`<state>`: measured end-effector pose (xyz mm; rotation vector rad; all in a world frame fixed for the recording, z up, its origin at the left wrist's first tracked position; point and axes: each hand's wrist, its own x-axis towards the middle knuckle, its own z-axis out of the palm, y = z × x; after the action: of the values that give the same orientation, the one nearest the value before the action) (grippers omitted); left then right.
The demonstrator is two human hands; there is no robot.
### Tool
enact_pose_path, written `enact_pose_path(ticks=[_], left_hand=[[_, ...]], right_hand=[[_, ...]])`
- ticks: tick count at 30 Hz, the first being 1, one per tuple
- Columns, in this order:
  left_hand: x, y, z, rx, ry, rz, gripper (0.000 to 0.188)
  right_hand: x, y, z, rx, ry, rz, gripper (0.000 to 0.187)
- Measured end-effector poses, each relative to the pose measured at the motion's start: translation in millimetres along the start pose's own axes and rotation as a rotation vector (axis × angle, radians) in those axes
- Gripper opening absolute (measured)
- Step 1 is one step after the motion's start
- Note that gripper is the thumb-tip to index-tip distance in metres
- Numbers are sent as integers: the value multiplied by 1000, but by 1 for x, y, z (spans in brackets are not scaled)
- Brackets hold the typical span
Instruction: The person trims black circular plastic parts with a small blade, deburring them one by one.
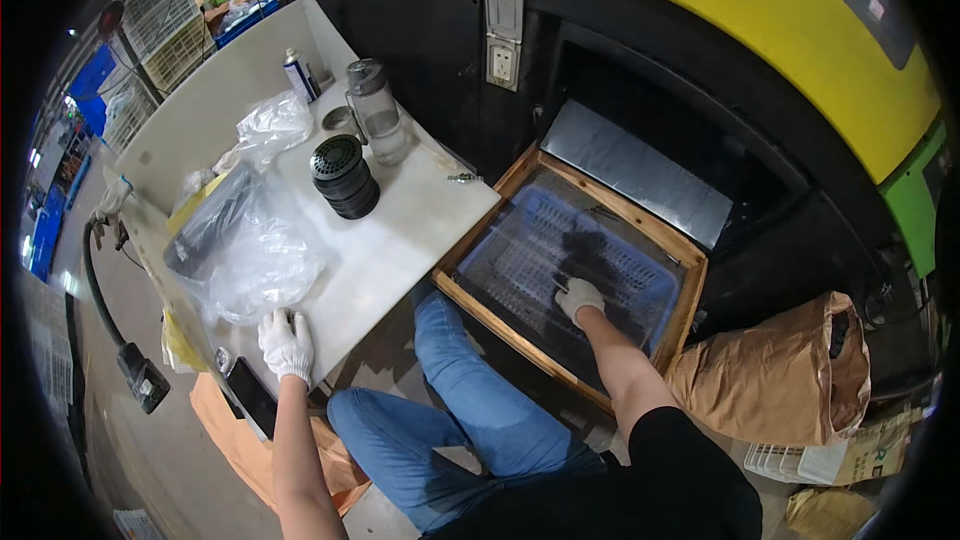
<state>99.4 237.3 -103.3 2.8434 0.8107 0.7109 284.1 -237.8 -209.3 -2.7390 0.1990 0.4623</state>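
My left hand (287, 345), in a white knit glove, lies on the white table (390, 250) with its fingers stretched out beside a clear plastic bag (265, 260). A phone-like black slab (252, 398) is just below it at the table edge. My right hand (580, 300), also gloved, is over a wooden-framed mesh screen (520, 312), its fingers curled in; what they hold, if anything, is too small to make out. Dark grains (590, 255) lie on the mesh in front of that hand. A blue plastic basket (545, 215) shows through the mesh.
On the table stand a stack of black round parts (350, 190), a clear jug (380, 120) and a spray can (299, 75). A black machine (430, 50) rises behind. A brown paper sack (770, 370) sits right of the frame; a bendable lamp (140, 375) hangs left.
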Motion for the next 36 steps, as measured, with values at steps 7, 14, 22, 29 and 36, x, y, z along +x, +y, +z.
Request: enact_pose_path(ticks=[7, 14, 22, 29, 36], left_hand=[[-4, -2, 0, -17, 5, -15, 18], [-4, -13, 10, -5, -42, 20, 19], [-16, -1, 9, 1, -8, 23, 24], [-41, -11, 13, -48, 13, 91, 26], [-14, 77, 17, -884, 120, 51, 32]], right_hand=[[-68, 8, -39, 918, -186, 91, 22], [-161, 104, -184, 1311, 782, 130, 18], [-243, 255, -318, 2102, 1002, -119, 28], [-250, 236, -295, 2154, 799, -180, 17], [-185, 160, -201, 2198, 402, 48, 16]])
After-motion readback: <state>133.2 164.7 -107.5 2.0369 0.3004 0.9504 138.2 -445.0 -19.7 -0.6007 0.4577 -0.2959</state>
